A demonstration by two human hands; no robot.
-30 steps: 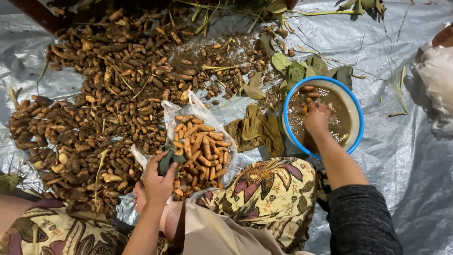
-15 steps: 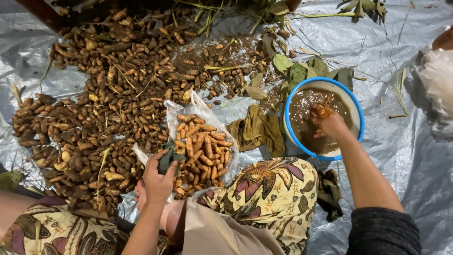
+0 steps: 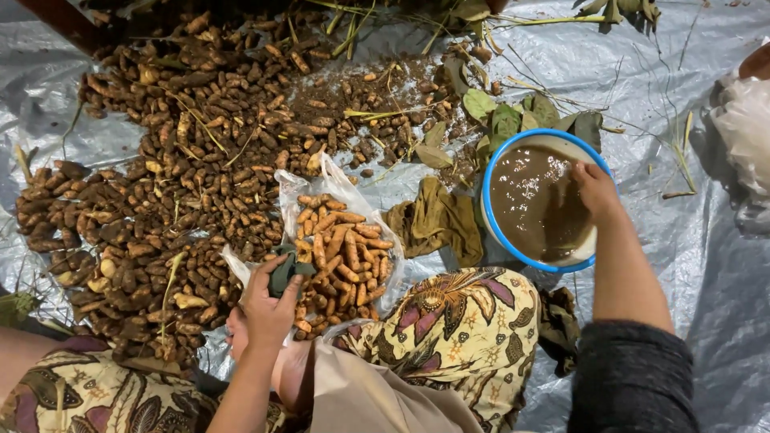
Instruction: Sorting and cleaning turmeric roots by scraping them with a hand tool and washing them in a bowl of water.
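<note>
My left hand (image 3: 269,301) grips a small dark green scrubbing pad (image 3: 285,271) beside a clear plastic bag (image 3: 321,184) that holds several clean orange roots (image 3: 341,248). My right hand (image 3: 595,191) reaches into a blue-rimmed bowl (image 3: 491,172) of muddy brown water (image 3: 533,200), fingers curled at the right rim; whether it holds anything I cannot tell. A big heap of dirty brown roots (image 3: 152,192) lies to the left on the silver plastic sheet (image 3: 706,265).
A crumpled olive cloth (image 3: 437,220) lies between bag and bowl. Green leaves (image 3: 513,120) and stems are scattered behind the bowl. A white plastic bag (image 3: 742,136) sits at the right edge. My knee in patterned fabric (image 3: 457,329) is below the bowl.
My right hand has moved from the middle of the bowl to its right rim. The left hand with the pad has stayed by the bag.
</note>
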